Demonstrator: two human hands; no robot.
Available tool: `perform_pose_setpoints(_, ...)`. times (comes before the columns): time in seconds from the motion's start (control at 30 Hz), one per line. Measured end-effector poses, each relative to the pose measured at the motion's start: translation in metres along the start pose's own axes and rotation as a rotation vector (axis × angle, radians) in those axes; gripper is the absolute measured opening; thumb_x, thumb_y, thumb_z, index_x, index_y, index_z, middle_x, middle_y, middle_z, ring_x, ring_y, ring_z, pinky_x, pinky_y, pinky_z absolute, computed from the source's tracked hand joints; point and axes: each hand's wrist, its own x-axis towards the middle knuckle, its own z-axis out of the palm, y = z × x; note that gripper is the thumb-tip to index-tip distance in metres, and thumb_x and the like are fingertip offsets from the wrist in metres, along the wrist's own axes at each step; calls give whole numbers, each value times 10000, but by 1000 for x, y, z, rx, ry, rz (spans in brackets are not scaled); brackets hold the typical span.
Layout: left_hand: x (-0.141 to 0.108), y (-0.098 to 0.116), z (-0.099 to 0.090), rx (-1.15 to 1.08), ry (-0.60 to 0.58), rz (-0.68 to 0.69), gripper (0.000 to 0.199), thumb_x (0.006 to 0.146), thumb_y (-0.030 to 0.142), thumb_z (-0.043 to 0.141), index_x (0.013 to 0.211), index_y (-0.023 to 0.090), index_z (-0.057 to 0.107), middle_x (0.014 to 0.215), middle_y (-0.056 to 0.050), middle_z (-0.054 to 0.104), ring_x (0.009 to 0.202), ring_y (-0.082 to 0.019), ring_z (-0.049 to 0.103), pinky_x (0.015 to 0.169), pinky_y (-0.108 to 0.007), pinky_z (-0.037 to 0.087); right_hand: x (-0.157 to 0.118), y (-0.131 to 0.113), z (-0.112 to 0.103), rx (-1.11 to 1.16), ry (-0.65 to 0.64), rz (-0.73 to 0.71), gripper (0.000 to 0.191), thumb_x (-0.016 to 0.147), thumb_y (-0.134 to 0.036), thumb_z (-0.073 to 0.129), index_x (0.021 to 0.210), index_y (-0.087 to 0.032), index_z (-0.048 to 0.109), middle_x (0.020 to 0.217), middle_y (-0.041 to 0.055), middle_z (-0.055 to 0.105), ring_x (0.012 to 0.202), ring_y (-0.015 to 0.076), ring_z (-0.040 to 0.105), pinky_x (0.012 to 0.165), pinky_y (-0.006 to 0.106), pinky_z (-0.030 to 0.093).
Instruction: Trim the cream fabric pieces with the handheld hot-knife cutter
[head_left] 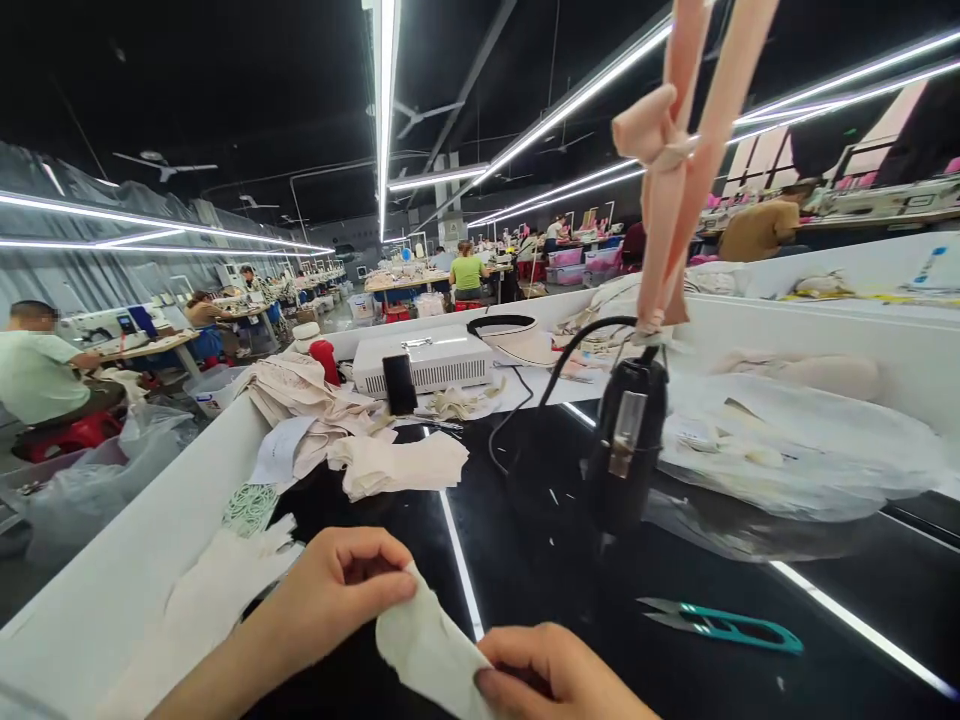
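Between my two hands a cream fabric piece (431, 645) is stretched over the glossy black tabletop (555, 600). My left hand (341, 580) pinches its upper corner between thumb and fingers. At the lower right end my right hand (551, 675) grips the same piece, with its fingers closed. Teal thread snips (739, 628) lie on the table to the right of my right hand. Beyond my left hand is a stack of cream fabric pieces (405, 465). More pale fabric pieces (214, 585) are heaped to the left, beside my left forearm.
A black device (630, 435) hangs from pink fabric strips (667, 200) ahead on the right, trailing a cable. Behind stand a white box (424, 360) and a phone (400, 385). A clear plastic bag (810, 450) lies right. White side walls (97, 560) edge the table; people work farther off.
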Motion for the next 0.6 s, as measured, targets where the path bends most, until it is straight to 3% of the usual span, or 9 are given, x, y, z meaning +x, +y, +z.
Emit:
perform_pose_setpoints(0.17,23,-16,-47,25,203,-40,434,755,587,798,865,170,746,482,62,526,341,-68,367,393,-200,274,41,-16,-34,-70,65,117,265,898,-342,538,935,-165,731,578,-32,605,395,108,566,335,166,316)
perform_pose_setpoints(0.23,40,-15,-66,33,276,7,487,754,628,793,911,169,745,550,21,615,374,-97,465,388,-204,317,62,-26,-49,-162,180,65,297,892,-299,506,972,-152,752,535,-23,616,427,144,619,354,184,410)
perform_pose_setpoints(0.33,69,-13,-90,39,395,117,536,746,678,774,953,186,731,818,-57,742,711,-205,726,537,-238,500,98,-41,-73,-263,350,-41,322,900,-213,470,1024,-163,762,690,22,723,635,178,730,491,214,545)
perform_pose_setpoints(0.47,99,-27,-107,106,485,223,518,762,687,715,943,203,739,990,-69,776,990,-271,735,843,-347,583,141,-49,-94,-455,593,-174,343,993,-170,432,1136,-202,743,1059,71,784,1022,239,748,841,344,623)
perform_pose_setpoints(0.53,104,-42,-108,165,490,235,446,782,636,698,915,213,752,998,-60,786,1016,-284,726,926,-382,564,158,-43,-96,-555,636,-217,246,1037,-187,509,1165,-190,719,1192,83,755,1148,248,707,1007,433,576)
perform_pose_setpoints(0.6,104,-61,-106,230,462,225,367,799,575,681,883,228,768,993,-48,798,1009,-288,730,960,-401,553,172,-32,-94,-649,620,-234,181,1036,-251,621,1176,-169,701,1241,92,726,1181,255,687,1050,494,553)
